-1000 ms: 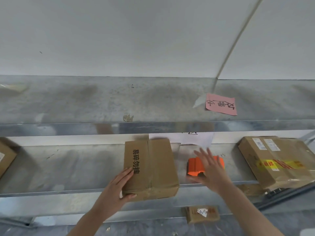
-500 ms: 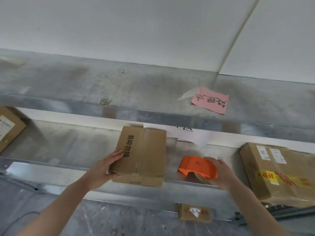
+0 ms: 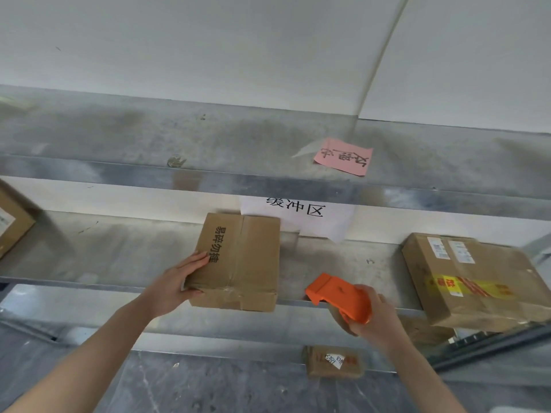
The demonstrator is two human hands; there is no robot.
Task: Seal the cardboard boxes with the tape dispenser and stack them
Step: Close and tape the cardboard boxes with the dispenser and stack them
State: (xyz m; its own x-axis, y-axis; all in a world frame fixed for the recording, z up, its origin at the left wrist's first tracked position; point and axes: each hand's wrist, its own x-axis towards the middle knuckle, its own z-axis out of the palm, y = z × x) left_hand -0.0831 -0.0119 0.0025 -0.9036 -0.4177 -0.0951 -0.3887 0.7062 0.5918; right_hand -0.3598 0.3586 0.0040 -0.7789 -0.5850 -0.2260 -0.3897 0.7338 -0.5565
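Since a moment ago the right hand (image 3: 372,317) has wrapped its fingers round the orange plastic tape dispenser (image 3: 340,296) and drawn it off the grey metal shelf (image 3: 119,257), out past the front edge. The left hand (image 3: 176,287) keeps clasping the near left corner of the small brown cardboard box printed with black characters (image 3: 238,260), fingers flat on top, thumb at its side. That box sits closed on the shelf, as does the larger yellow-taped brown cardboard box (image 3: 477,278) at right, contents hidden.

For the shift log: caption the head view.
Left hand grips a cardboard box on the metal shelf; right hand holds the orange tape dispenser.
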